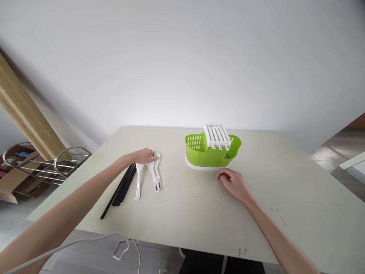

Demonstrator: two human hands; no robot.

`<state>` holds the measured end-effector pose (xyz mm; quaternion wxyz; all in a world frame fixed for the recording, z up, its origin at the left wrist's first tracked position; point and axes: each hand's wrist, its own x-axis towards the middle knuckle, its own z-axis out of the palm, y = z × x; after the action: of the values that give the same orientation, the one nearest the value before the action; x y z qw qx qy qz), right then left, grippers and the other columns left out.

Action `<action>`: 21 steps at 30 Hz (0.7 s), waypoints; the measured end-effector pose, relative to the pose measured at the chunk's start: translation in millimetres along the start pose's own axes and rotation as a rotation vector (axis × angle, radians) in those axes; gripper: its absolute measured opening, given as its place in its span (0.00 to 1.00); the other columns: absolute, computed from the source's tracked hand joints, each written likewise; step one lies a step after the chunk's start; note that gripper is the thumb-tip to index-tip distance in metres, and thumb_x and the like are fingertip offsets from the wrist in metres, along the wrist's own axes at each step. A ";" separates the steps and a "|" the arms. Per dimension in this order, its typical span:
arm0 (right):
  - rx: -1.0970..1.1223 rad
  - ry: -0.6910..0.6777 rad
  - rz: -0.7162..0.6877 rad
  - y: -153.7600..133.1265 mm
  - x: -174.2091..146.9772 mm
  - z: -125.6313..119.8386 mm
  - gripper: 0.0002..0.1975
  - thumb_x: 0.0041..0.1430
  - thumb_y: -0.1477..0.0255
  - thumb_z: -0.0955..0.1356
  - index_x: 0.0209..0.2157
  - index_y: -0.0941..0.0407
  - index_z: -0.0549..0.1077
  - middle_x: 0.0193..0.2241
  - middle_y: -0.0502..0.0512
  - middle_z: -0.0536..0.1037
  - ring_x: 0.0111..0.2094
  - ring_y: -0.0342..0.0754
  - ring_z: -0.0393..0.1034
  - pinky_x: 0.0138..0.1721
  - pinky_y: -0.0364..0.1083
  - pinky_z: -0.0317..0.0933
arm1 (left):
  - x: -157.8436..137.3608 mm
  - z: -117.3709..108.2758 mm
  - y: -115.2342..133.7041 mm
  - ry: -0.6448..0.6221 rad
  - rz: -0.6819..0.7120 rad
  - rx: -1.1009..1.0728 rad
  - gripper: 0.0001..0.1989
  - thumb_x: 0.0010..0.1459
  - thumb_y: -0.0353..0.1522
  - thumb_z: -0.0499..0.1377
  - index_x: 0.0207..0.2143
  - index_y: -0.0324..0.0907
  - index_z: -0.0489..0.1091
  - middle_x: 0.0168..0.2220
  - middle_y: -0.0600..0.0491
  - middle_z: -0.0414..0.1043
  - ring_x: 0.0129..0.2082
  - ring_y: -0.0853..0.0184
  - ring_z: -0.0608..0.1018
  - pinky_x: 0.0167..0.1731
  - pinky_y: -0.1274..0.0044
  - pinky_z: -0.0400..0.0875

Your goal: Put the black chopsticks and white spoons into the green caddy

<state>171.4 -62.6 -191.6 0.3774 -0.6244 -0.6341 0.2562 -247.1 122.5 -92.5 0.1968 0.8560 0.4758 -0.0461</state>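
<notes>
My left hand (145, 156) reaches over the left half of the table, with thumb and fingers closed at the bowl of a white spoon (157, 171). A second white spoon (154, 178) lies beside it, its upper end partly covered by the hand. Left of these lies another white utensil (138, 184), whose head is partly hidden under the hand. Several black chopsticks (122, 190) lie slanted in a bundle farther left. My right hand (232, 182) rests on the table with curled fingers, holding nothing visible. Just beyond it stands a green basket (199, 155) with a white slotted rack (218, 137) across its top.
The pale table (182, 213) stands against a white wall (182, 64). On the left are a metal rack (61, 161), a cardboard box (17, 175) and a leaning wood-coloured board (31, 110). A white cable (85, 239) runs past the table's front edge.
</notes>
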 end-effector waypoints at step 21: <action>0.009 -0.004 -0.031 0.2 1.6 -0.1 0.11 0.60 0.71 0.62 0.31 0.51 0.77 0.30 0.50 0.82 0.28 0.48 0.69 0.34 0.47 0.60 | -34.3 12.8 30.1 0.183 -0.071 0.217 0.23 0.73 0.47 0.36 0.41 0.48 0.65 0.35 0.50 0.77 0.36 0.56 0.79 0.35 0.70 0.65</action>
<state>171.8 -61.0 -191.4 0.3828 -0.6123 -0.6434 0.2542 -239.2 76.2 -86.3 0.0571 0.8556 0.5139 -0.0258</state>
